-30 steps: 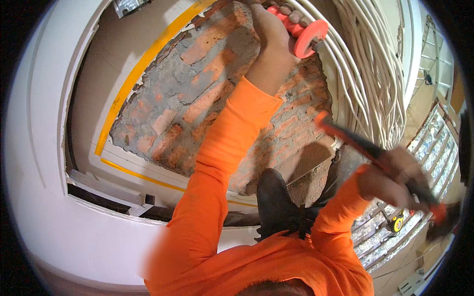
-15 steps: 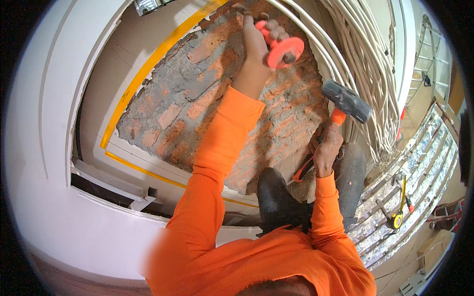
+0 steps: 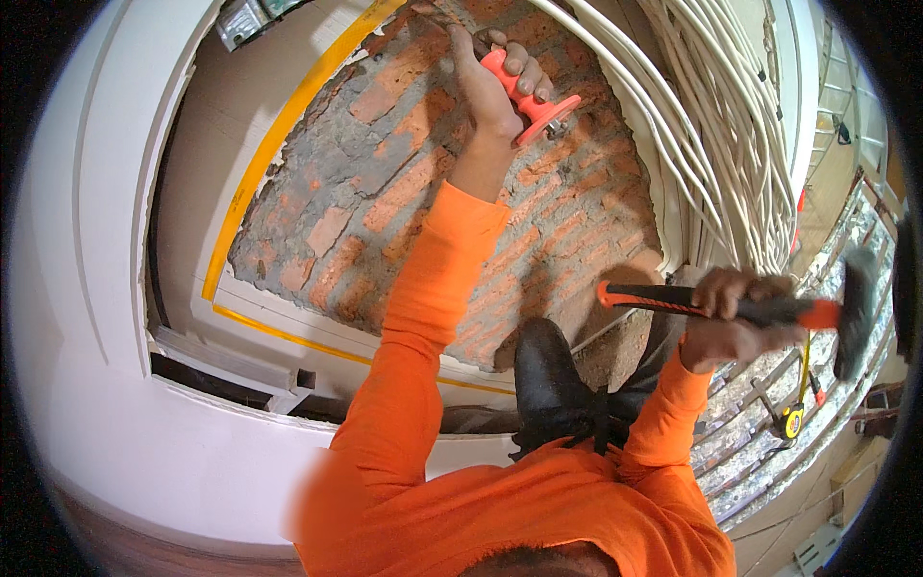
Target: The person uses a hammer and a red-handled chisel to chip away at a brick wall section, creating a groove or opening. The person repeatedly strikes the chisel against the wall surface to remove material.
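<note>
My left hand (image 3: 484, 101) is closed around the red-pink grip of a chisel (image 3: 552, 123), its round hand guard and metal struck end turned toward me. The chisel's cutting end is hard to make out near the top of the view, by rough exposed brickwork (image 3: 404, 197). Out to the right, my right hand (image 3: 735, 317) grips a club hammer (image 3: 654, 298) by its black and orange handle. The hammer's dark head is blurred by motion and lies well apart from the chisel.
Yellow tape (image 3: 252, 183) borders the brickwork's left and lower sides. Bundled white cables (image 3: 721, 135) run along its right. A slatted, foil-covered surface (image 3: 731, 438) at lower right carries a yellow tape measure (image 3: 790, 421). A ladder (image 3: 835, 91) stands behind.
My right hand has swung the hammer right and downward, from beside the cables to over the slatted surface. My left hand and the chisel have shifted slightly left.
</note>
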